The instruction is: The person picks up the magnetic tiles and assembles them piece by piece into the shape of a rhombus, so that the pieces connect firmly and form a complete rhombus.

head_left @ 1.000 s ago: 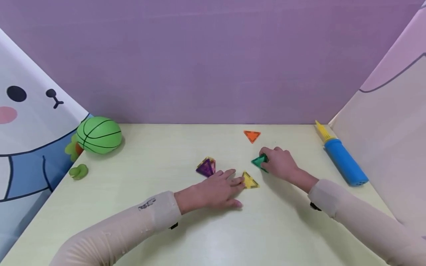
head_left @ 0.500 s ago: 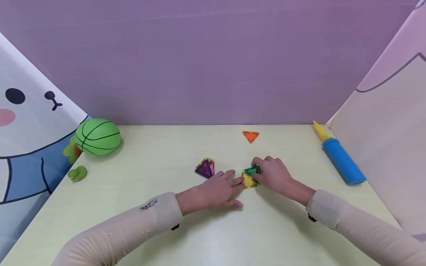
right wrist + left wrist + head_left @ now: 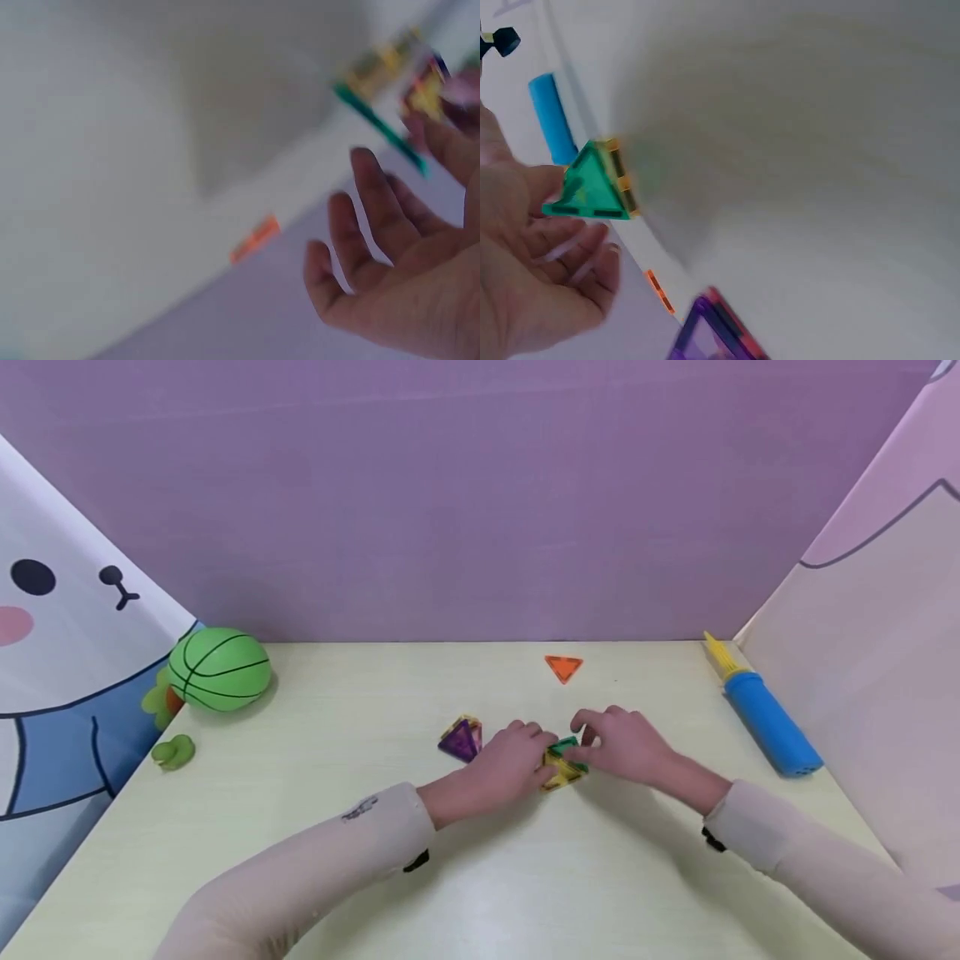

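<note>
The left hand (image 3: 504, 770) pinches a yellow triangular magnetic tile (image 3: 562, 775) at its left edge. Meeting it along one side is a green triangular magnetic tile (image 3: 564, 745), whose face shows in the left wrist view with yellow edging beside it. The right hand (image 3: 624, 747) has its thumb at the green tile, while its other fingers spread apart, off the tile, in the right wrist view. Just left of the left hand lies a stack of purple, pink and yellow triangular tiles (image 3: 459, 742). An orange triangular tile (image 3: 564, 667) lies farther back.
A green ball with basketball lines (image 3: 221, 670) and a small green duck-like toy (image 3: 174, 752) are at the table's left side. A blue hand pump with a yellow nozzle (image 3: 772, 722) lies on the right. A purple wall (image 3: 480, 510) closes the back of the table (image 3: 360, 693).
The right hand brought the green tile left against the yellow one, then spread its fingers. The left hand went from flat to bent fingers, and the yellow tile has tilted.
</note>
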`<state>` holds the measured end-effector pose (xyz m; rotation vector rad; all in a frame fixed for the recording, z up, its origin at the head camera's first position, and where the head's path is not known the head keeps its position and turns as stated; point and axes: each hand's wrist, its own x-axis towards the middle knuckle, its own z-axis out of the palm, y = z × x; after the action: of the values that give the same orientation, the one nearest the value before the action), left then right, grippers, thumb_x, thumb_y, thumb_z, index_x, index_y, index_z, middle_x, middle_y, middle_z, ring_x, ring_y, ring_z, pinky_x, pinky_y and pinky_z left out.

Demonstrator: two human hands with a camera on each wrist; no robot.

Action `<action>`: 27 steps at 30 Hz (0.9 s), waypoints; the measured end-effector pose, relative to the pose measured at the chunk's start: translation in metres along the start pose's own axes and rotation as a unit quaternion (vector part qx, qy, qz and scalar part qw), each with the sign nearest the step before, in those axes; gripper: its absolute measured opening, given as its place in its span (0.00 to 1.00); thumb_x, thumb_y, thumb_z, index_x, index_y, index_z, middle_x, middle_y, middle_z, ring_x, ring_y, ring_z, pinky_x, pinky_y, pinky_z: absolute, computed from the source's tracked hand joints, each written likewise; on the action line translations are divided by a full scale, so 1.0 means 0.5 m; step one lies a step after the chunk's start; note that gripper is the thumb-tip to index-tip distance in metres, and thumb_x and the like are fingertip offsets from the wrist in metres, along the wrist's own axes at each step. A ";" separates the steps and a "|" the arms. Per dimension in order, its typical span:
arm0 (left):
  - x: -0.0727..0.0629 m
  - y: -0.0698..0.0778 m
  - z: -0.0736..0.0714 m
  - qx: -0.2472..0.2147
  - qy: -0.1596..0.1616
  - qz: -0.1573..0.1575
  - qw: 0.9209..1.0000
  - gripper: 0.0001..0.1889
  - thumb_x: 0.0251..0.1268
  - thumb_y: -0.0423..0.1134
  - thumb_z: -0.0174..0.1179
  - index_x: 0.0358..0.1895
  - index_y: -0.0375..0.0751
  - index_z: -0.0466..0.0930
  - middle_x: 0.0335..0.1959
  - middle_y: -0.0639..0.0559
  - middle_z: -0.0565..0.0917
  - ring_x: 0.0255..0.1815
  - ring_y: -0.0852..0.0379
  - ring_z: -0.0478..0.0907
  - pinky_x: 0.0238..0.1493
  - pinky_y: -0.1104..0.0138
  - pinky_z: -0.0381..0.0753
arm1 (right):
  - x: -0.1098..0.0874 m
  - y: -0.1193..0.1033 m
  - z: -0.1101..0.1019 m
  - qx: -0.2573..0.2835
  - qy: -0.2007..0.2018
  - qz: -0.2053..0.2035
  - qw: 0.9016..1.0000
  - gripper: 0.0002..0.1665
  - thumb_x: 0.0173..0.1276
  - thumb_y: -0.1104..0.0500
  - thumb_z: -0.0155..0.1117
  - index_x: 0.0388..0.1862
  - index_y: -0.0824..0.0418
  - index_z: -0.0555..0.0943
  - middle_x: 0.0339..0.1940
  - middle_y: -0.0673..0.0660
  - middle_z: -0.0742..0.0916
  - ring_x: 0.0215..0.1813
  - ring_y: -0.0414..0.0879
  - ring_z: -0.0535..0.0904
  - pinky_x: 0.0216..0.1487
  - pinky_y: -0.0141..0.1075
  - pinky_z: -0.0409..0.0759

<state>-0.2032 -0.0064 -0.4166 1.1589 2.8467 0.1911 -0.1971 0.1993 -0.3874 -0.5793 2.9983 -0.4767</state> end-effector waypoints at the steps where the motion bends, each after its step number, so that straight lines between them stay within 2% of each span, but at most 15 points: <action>1: 0.010 0.003 -0.003 -0.016 -0.001 -0.021 1.000 0.27 0.74 0.54 0.57 0.68 0.43 0.74 0.59 0.49 0.81 0.59 0.51 0.76 0.59 0.61 0.78 | 0.002 0.004 -0.018 0.016 -0.011 0.009 1.000 0.22 0.67 0.44 0.68 0.50 0.58 0.82 0.37 0.52 0.89 0.39 0.46 0.81 0.39 0.43 0.79; 5: 0.041 0.007 -0.006 -0.064 -0.034 -0.070 0.995 0.27 0.73 0.53 0.59 0.69 0.46 0.74 0.60 0.48 0.79 0.59 0.50 0.73 0.57 0.60 0.78 | 0.028 0.031 -0.084 0.052 -0.034 0.050 0.997 0.26 0.72 0.43 0.63 0.57 0.62 0.80 0.46 0.59 0.88 0.43 0.50 0.84 0.43 0.46 0.83; 9: 0.058 0.007 0.006 -0.069 -0.052 -0.074 0.994 0.24 0.71 0.55 0.60 0.65 0.48 0.77 0.55 0.49 0.78 0.53 0.52 0.70 0.51 0.62 0.76 | 0.074 0.072 -0.105 0.042 -0.042 0.085 0.995 0.25 0.74 0.48 0.60 0.59 0.66 0.78 0.50 0.64 0.87 0.46 0.54 0.84 0.47 0.49 0.82; 12: 0.060 0.010 0.013 -0.055 -0.045 -0.073 0.995 0.24 0.69 0.58 0.60 0.61 0.48 0.79 0.53 0.50 0.78 0.51 0.53 0.70 0.48 0.64 0.75 | 0.111 0.103 -0.095 0.032 -0.051 0.090 0.994 0.23 0.74 0.51 0.59 0.57 0.68 0.79 0.52 0.65 0.86 0.47 0.55 0.83 0.49 0.50 0.81; 15: 0.052 0.009 0.023 -0.047 -0.030 -0.083 0.995 0.26 0.68 0.61 0.60 0.58 0.46 0.79 0.49 0.50 0.79 0.48 0.54 0.70 0.44 0.65 0.75 | 0.156 0.123 -0.069 0.030 -0.059 0.077 0.995 0.21 0.74 0.53 0.58 0.56 0.68 0.80 0.53 0.66 0.86 0.49 0.56 0.83 0.51 0.51 0.80; 18: 0.042 0.014 0.031 -0.054 -0.015 -0.095 0.994 0.27 0.67 0.63 0.59 0.56 0.45 0.78 0.45 0.51 0.78 0.44 0.54 0.70 0.41 0.65 0.74 | 0.196 0.136 -0.041 0.023 -0.062 0.068 0.995 0.23 0.75 0.53 0.57 0.60 0.68 0.79 0.57 0.66 0.85 0.54 0.58 0.81 0.57 0.53 0.78; 20: 0.035 0.019 0.035 -0.063 -0.006 -0.104 0.993 0.27 0.67 0.63 0.59 0.54 0.44 0.78 0.42 0.51 0.78 0.42 0.54 0.70 0.39 0.65 0.73 | 0.218 0.138 -0.026 0.020 -0.061 0.079 0.995 0.29 0.75 0.50 0.57 0.65 0.68 0.75 0.62 0.67 0.82 0.61 0.62 0.76 0.62 0.56 0.75; 23: 0.028 0.026 0.039 -0.059 -0.002 -0.114 0.992 0.27 0.68 0.65 0.58 0.52 0.44 0.78 0.40 0.52 0.77 0.41 0.55 0.70 0.37 0.66 0.73 | 0.244 0.136 -0.009 0.014 -0.062 0.116 0.991 0.39 0.75 0.42 0.56 0.74 0.67 0.67 0.71 0.69 0.73 0.71 0.67 0.63 0.68 0.60 0.69; 25: 0.025 0.029 0.039 -0.056 -0.005 -0.123 0.991 0.27 0.68 0.66 0.57 0.51 0.44 0.78 0.38 0.53 0.77 0.40 0.56 0.70 0.35 0.67 0.72 | 0.256 0.132 -0.004 0.014 -0.066 0.140 0.988 0.43 0.73 0.39 0.56 0.75 0.66 0.64 0.73 0.70 0.68 0.73 0.69 0.57 0.68 0.62 0.66; 27: 0.022 0.031 0.039 -0.056 -0.011 -0.131 0.990 0.28 0.68 0.66 0.56 0.51 0.45 0.77 0.37 0.54 0.76 0.39 0.57 0.69 0.33 0.68 0.71 | 0.263 0.130 0.000 0.019 -0.074 0.156 0.985 0.43 0.72 0.38 0.57 0.74 0.66 0.66 0.72 0.71 0.66 0.70 0.68 0.57 0.66 0.61 0.67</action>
<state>-0.1983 0.0143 -0.4339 0.7512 2.8877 0.3164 -0.3424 0.2078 -0.4061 -0.1284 2.8547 -0.4439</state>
